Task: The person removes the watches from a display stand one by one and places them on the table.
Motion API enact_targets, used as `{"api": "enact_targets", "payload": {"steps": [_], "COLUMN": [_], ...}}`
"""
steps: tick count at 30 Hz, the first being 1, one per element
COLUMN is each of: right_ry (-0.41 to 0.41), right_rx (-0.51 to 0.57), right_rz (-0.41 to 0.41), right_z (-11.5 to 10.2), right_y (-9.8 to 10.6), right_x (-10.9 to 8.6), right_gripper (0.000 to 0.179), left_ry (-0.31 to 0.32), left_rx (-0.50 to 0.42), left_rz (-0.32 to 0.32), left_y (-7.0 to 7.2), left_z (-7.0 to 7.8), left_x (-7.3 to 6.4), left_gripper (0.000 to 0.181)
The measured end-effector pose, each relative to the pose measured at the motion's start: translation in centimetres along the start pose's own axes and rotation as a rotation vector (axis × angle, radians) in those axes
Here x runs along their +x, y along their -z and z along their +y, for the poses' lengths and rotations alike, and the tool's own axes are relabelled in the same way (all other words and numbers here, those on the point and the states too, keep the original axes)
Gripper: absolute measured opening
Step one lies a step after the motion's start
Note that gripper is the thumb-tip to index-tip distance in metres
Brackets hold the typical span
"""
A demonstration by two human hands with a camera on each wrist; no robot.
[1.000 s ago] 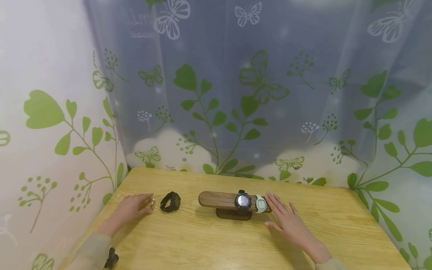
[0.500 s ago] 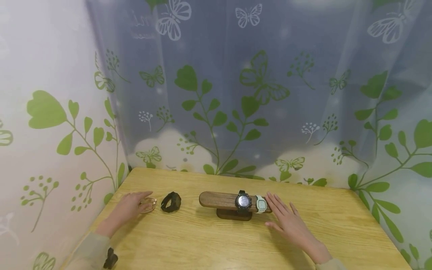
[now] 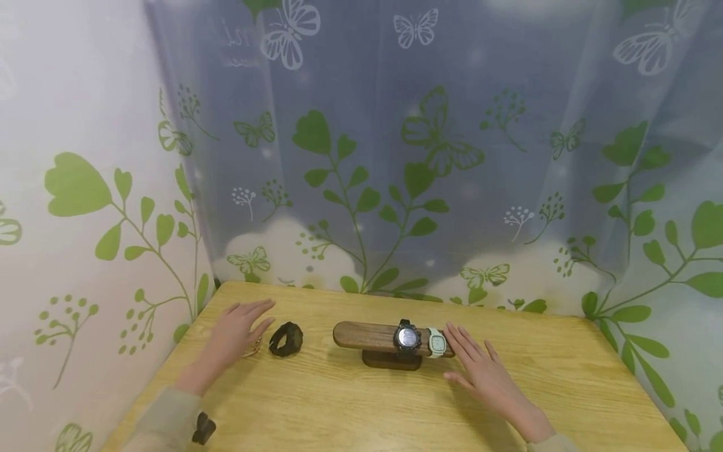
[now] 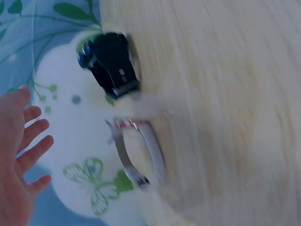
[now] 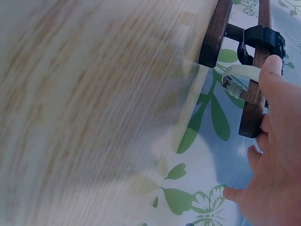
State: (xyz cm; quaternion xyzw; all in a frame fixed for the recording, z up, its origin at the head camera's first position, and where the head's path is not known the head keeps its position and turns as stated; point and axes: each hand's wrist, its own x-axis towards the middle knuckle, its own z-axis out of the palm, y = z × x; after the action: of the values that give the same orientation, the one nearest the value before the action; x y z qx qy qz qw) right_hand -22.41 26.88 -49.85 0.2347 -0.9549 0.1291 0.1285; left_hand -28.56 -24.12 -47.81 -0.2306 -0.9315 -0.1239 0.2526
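Observation:
My left hand (image 3: pixel 228 336) is raised with its fingers extended, holding nothing. Just beside and below it stands a slim looped band (image 4: pixel 153 146) with a rose-gold part, blurred in the left wrist view and mostly hidden by the hand in the head view. A black watch (image 3: pixel 287 339) stands on its strap to the right of that. On a dark wooden watch stand (image 3: pixel 364 336) sit a black round-faced watch (image 3: pixel 407 337) and a mint-green square watch (image 3: pixel 437 343). With straight fingers my right hand (image 3: pixel 486 376) touches the stand's right end, next to the mint watch.
The light wooden table (image 3: pixel 316 408) carries everything. A curtain (image 3: pixel 361 188) printed with leaves and butterflies hangs behind its back edge and along the sides. A small dark device (image 3: pixel 204 428) is at the left sleeve.
My left hand has let go of the slim band and lifted up and away, its fingers now spread. The right hand, the stand and the watches stay as they were.

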Motion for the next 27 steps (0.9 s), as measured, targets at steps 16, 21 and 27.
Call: {"api": "enact_targets", "payload": {"steps": [16, 21, 27], "right_ry": [0.015, 0.014, 0.01], "right_rx": [-0.016, -0.01, -0.009], "right_rz": [0.022, 0.016, 0.018], "right_z": [-0.1, -0.1, 0.0], "right_y": [0.0, 0.0, -0.1], "right_x": [0.0, 0.0, 0.0], "right_gripper": [0.088, 0.088, 0.088], "left_ry": [-0.099, -0.14, -0.181], "left_rx": [-0.052, -0.073, -0.104], "left_rz": [-0.047, -0.091, -0.123], "left_y": [-1.9, -3.0, -4.3], "left_z": [8.7, 11.4, 13.9], "left_x": [2.7, 2.9, 2.9], "left_gripper": [0.061, 0.064, 0.066]}}
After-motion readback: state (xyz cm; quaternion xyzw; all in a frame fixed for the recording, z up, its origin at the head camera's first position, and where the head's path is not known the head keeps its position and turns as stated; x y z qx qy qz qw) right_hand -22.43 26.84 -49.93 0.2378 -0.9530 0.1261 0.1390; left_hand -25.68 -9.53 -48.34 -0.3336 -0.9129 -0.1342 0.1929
